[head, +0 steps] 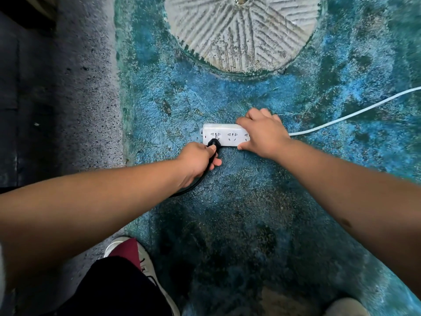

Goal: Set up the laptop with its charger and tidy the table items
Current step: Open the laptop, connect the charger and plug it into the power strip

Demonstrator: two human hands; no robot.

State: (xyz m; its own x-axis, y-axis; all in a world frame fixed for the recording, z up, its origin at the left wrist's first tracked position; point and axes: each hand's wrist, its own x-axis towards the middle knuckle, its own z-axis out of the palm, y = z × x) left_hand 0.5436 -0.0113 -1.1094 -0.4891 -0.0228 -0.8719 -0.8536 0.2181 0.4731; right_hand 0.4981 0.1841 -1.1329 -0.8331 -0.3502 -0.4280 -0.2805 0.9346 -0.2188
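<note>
A white power strip (224,135) lies on the blue-green painted floor. My left hand (197,159) grips the black charger plug (213,142), which sits at the strip's leftmost socket; its black cable (196,184) runs back under my wrist. My right hand (262,135) presses down on the right end of the strip, thumb at the near edge and fingers over the far edge. The laptop is not in view.
The strip's white cord (355,112) trails off to the right. A round grooved stone base (241,30) stands just beyond the strip. Grey speckled pavement (86,99) lies to the left. My shoe (136,254) is at the bottom left.
</note>
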